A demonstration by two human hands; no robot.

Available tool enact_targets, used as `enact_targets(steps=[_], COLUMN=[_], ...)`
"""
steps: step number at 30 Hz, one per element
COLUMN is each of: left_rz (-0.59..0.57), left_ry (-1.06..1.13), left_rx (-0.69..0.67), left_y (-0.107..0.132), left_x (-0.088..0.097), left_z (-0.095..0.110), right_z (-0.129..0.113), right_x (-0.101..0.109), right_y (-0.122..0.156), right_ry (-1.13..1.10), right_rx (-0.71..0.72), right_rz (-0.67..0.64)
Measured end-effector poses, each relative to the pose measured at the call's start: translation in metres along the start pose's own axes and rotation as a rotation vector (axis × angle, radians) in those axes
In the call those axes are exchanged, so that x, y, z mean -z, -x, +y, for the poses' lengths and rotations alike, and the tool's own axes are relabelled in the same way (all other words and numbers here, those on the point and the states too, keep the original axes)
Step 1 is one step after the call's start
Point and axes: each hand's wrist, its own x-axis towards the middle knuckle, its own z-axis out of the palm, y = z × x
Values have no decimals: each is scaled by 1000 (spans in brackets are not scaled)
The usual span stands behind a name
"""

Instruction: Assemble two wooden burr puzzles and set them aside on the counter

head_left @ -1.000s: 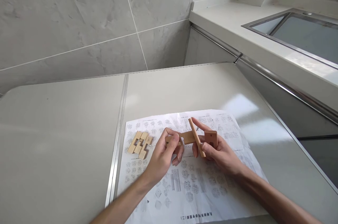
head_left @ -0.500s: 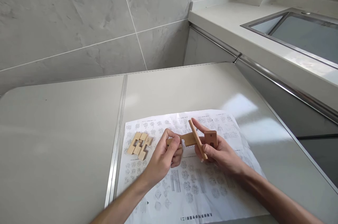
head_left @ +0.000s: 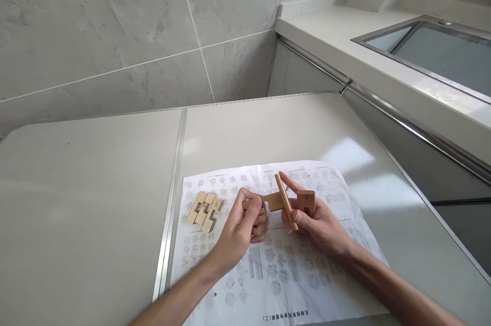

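Both hands hold a small assembly of notched wooden puzzle bars (head_left: pixel 286 200) a little above a printed instruction sheet (head_left: pixel 276 264). My left hand (head_left: pixel 241 229) pinches the left end of a horizontal bar between thumb and fingers. My right hand (head_left: pixel 318 221) grips the right part, where a thin bar crosses diagonally and a wider block with a notch stands at the far right. A group of several loose wooden bars (head_left: pixel 203 211) lies on the sheet's left edge, apart from both hands.
The sheet lies on a pale grey table (head_left: pixel 95 188) with a metal seam (head_left: pixel 172 182) running front to back. Tiled wall behind. A higher white counter (head_left: pixel 337 34) with an inset steel sink (head_left: pixel 433 44) stands at the right.
Almost nothing differs. The hands keep the same grip on the wooden assembly, and the left fingers have curled slightly tighter under the bar.
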Motion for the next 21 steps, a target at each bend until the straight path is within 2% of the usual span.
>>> enact_targets(steps=[9, 16, 21], left_rz=[-53, -14, -67], left_ry=[-35, -36, -24], left_rx=[5, -4, 28], left_y=[2, 1, 2], left_x=[4, -2, 1], left_z=[0, 3, 4], right_z=[1, 3, -1], right_x=[3, 1, 2], right_y=[1, 1, 2], right_ry=[-20, 17, 21], right_rx=[-8, -7, -37], right_rz=[-62, 8, -63])
